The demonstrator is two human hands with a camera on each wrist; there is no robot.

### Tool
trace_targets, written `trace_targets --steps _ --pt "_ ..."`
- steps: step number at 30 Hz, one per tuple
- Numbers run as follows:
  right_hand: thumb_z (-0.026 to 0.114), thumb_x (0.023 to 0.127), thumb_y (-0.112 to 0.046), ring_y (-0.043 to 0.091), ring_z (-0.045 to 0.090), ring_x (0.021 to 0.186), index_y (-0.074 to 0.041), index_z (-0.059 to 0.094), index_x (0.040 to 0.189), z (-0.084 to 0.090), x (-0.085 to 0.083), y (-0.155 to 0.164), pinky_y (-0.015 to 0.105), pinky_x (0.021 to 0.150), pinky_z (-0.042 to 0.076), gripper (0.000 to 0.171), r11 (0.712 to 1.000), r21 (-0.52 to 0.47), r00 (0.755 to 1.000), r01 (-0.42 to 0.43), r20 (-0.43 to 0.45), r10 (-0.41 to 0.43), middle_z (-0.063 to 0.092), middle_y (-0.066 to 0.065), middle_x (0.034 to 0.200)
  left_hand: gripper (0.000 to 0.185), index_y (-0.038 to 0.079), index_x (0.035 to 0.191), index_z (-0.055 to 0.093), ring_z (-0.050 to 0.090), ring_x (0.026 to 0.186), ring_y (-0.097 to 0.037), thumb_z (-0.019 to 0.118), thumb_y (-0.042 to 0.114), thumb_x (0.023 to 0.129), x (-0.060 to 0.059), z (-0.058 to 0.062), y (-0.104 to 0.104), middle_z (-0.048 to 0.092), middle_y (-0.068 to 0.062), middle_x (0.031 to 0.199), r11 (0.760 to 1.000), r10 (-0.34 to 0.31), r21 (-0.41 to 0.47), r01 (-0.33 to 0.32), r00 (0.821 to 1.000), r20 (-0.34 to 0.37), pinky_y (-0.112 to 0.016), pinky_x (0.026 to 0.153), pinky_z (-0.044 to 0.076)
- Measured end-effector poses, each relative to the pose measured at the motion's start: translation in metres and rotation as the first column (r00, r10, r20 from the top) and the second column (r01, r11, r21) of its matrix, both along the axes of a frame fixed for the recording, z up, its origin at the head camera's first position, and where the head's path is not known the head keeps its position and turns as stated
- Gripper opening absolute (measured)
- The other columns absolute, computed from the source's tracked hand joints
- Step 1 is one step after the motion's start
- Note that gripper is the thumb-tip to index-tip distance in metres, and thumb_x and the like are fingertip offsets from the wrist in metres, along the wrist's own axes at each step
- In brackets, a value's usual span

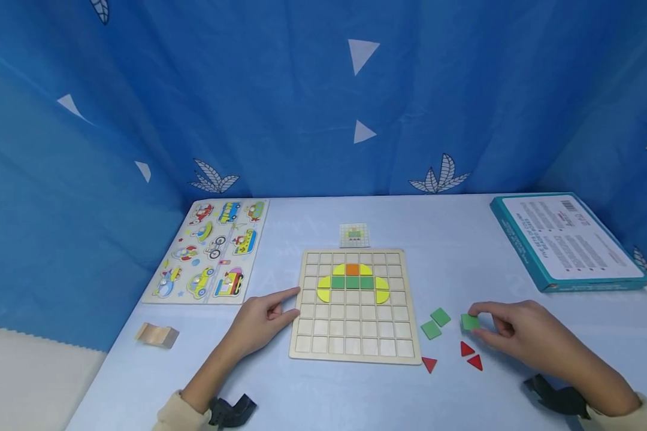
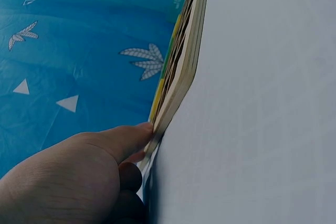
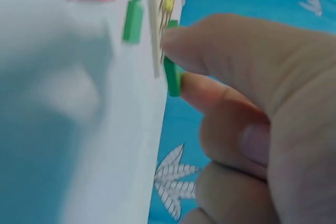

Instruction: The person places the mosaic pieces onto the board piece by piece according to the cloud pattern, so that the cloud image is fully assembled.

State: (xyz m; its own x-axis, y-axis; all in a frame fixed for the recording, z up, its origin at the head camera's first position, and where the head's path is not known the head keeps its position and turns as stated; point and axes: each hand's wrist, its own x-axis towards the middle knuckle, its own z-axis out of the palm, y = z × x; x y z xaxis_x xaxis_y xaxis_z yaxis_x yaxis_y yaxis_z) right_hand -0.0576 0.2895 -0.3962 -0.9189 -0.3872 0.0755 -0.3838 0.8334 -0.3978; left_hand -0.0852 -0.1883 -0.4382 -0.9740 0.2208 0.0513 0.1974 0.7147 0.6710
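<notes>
A wooden grid board [image 1: 356,335] lies in the middle of the table, with yellow, green and orange tiles set in its upper rows. My left hand [image 1: 264,320] rests against the board's left edge [image 2: 176,72], index finger stretched along it. My right hand [image 1: 504,329] pinches a green square tile [image 1: 469,322] between thumb and index finger [image 3: 181,43], just above the table right of the board. Two more green squares [image 1: 435,323] and three red triangles [image 1: 466,354] lie loose beside it.
A small pattern card [image 1: 354,234] sits behind the board. A vehicle peg puzzle [image 1: 210,251] lies at the left, a small wooden block [image 1: 157,334] near the left table edge, and a teal box [image 1: 566,239] at the right. Blue curtains surround the table.
</notes>
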Motion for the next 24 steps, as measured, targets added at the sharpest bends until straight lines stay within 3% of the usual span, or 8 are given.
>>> trace_targets --steps 5,17,24 --pt "0.088 0.081 -0.024 -0.002 0.031 0.049 -0.021 0.077 0.108 0.010 -0.002 -0.014 0.020 0.048 0.029 0.030 0.999 -0.016 0.998 -0.045 -0.040 0.044 0.032 -0.021 0.057 0.045 0.025 0.134 0.069 0.035 0.051 -0.004 0.080 0.034 0.091 0.001 0.000 0.000 0.041 0.012 0.055 1.000 0.006 -0.002 -0.006 1.000 -0.008 -0.024 0.053 0.031" --pt "0.085 0.085 -0.028 -0.003 0.032 0.048 -0.025 0.074 0.109 0.026 -0.020 -0.053 0.019 0.047 0.029 0.027 0.978 0.016 0.978 -0.206 -0.018 0.207 0.032 -0.020 0.056 0.044 0.025 0.134 0.070 0.034 0.051 -0.003 0.078 0.036 0.092 -0.001 0.001 0.000 0.040 0.013 0.055 1.000 0.000 -0.008 0.000 1.000 -0.014 -0.024 0.054 0.032" --pt "0.085 0.085 -0.027 -0.002 0.033 0.048 -0.023 0.074 0.109 0.031 -0.031 -0.068 0.020 0.047 0.030 0.026 0.970 -0.006 0.970 -0.241 -0.019 0.241 0.034 -0.019 0.057 0.045 0.026 0.135 0.069 0.035 0.050 -0.004 0.078 0.036 0.092 0.001 0.000 0.000 0.041 0.012 0.055 1.000 0.014 0.001 -0.014 1.000 0.009 -0.024 0.054 0.032"
